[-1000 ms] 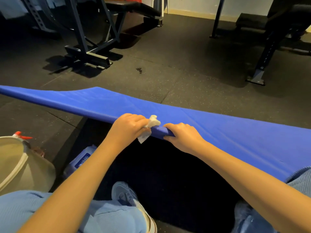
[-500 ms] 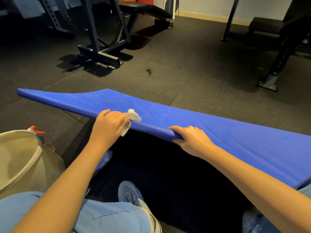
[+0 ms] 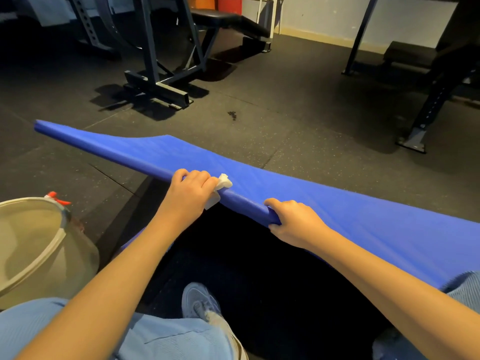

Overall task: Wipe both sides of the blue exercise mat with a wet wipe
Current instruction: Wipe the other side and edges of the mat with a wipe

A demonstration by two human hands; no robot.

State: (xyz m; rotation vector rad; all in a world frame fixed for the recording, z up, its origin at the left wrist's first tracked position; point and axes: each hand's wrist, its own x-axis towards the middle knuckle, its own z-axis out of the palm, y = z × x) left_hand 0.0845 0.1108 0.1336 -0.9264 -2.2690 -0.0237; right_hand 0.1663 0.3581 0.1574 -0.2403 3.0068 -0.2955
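Left hand [image 3: 191, 194] is curled over the near edge of the blue mat [image 3: 363, 224], with the wet wipe [image 3: 224, 182] pinched against it. Right hand [image 3: 294, 222] is wrapped round the same edge, just right. That edge is held raised above the floor [image 3: 311, 100]. Mat is judged light and floppy, best gripped two-handed along the edge.

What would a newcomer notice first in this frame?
The blue exercise mat stretches across the dark gym floor, its near edge raised. The left hand grips that edge with a white wet wipe, and the right hand holds it alongside. A beige bucket stands lower left.
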